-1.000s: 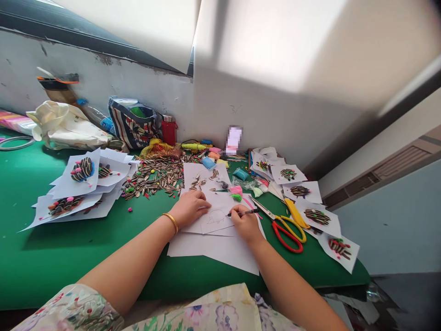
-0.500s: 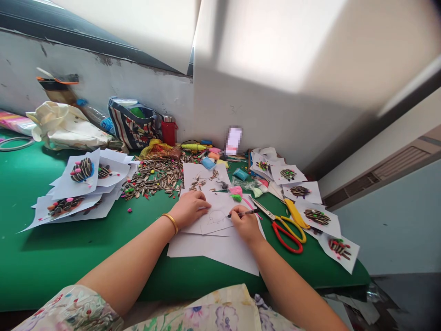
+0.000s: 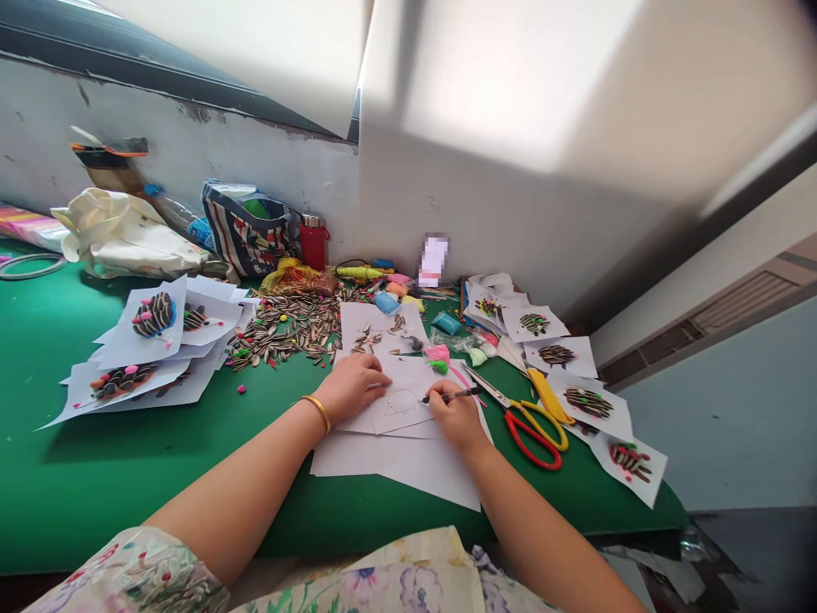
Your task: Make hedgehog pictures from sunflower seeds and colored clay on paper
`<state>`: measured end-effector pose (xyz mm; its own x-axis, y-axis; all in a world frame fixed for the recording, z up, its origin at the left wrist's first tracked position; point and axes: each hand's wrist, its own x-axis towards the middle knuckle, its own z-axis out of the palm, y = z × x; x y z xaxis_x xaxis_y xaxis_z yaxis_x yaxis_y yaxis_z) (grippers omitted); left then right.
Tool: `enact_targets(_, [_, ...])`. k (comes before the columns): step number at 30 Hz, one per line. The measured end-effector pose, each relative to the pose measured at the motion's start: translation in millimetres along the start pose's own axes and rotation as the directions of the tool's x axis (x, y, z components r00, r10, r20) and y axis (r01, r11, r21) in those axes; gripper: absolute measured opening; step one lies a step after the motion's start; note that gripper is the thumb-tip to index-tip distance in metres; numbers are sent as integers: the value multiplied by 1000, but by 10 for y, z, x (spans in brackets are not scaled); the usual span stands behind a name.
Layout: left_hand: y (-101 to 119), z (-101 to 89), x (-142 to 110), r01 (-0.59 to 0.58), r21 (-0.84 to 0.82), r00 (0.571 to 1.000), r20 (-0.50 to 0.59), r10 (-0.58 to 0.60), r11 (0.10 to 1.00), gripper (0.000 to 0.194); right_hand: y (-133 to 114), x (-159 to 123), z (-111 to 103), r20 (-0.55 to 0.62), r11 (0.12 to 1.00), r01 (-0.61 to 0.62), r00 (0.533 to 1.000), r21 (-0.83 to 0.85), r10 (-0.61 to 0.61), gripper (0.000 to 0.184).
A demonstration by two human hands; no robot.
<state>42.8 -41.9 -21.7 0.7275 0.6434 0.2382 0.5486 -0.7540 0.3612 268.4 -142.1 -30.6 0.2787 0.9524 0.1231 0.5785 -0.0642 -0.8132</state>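
My right hand (image 3: 454, 415) is closed around a black pen (image 3: 460, 392), its tip at the right end of an outline drawing of a small round-backed animal. That drawing is on a white sheet of paper (image 3: 399, 419) lying over other sheets. Flat on the sheet's left side rests my left hand (image 3: 354, 387), fingers stretched out and a gold bangle on the wrist. Just beyond lies another paper (image 3: 383, 319) with sunflower seeds on it. Scissors (image 3: 520, 417) with red and yellow handles lie right of my right hand.
A heap of sunflower seeds (image 3: 290, 328) spreads at the back left. Papers with seed-covered animals (image 3: 153, 319) are stacked left; more finished cards (image 3: 588, 402) line the right edge. A yellow utility knife (image 3: 547, 396), a phone (image 3: 432, 260) and a red bottle (image 3: 313, 243) are also there.
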Motion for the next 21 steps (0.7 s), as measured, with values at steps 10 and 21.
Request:
enact_targets(10, [18, -10, -4, 3, -10, 1000, -10, -3, 1000, 19, -220, -165, 58, 86, 961, 210, 970, 180, -228, 18])
enact_targets(21, [10, -7, -10, -6, 0, 1000, -5, 6, 1000, 21, -226, -183, 194, 226, 972, 180, 951, 149, -210, 20])
